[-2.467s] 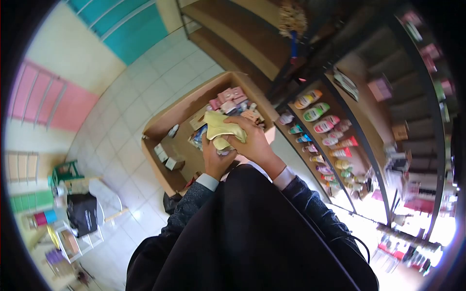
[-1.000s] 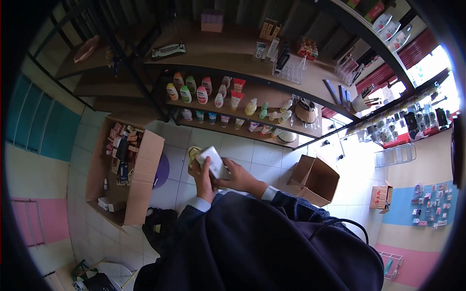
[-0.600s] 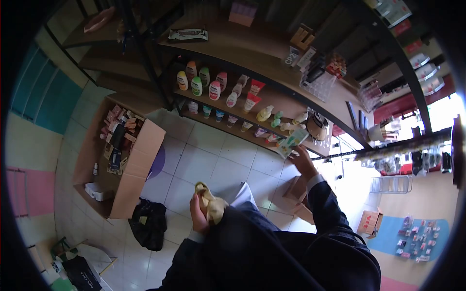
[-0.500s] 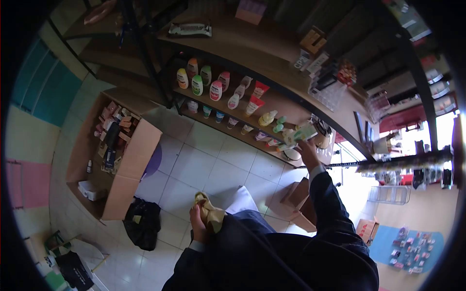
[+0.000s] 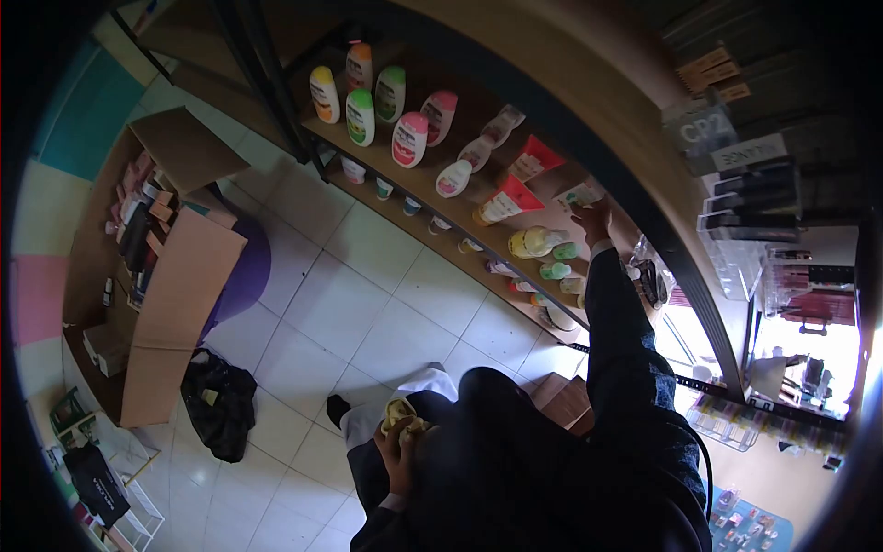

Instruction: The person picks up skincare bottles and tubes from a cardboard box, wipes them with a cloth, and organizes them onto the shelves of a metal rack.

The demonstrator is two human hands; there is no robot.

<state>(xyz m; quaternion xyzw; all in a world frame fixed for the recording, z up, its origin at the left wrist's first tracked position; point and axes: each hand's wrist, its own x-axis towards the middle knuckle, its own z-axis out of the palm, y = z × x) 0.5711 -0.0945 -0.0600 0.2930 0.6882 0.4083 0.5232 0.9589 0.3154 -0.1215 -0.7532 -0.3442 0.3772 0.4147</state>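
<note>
My left hand (image 5: 397, 453) is closed around a crumpled yellow cloth (image 5: 401, 417), close to my body. My right hand (image 5: 594, 223) reaches deep into the shelf (image 5: 598, 262), its fingers on a small pale green-and-white pack (image 5: 581, 194) whose exact kind I cannot make out. Left of that hand lean red-capped tubes (image 5: 508, 201). In front of it stand a yellowish bottle (image 5: 533, 243) and small green-topped bottles (image 5: 556, 270). Farther left on the same shelf are several shampoo-like bottles (image 5: 409, 140) with coloured caps.
An open cardboard box (image 5: 179, 317) full of small packages stands on the tiled floor at left, with a purple bin (image 5: 243, 271) behind it. A black plastic bag (image 5: 219, 405) lies nearby. The black metal shelf edge (image 5: 589, 138) curves above my right arm.
My right hand has moved with the pack from the shelf's right front to farther back inside. My view has come closer to the shelf. The left hand still holds the cloth, now more bunched.
</note>
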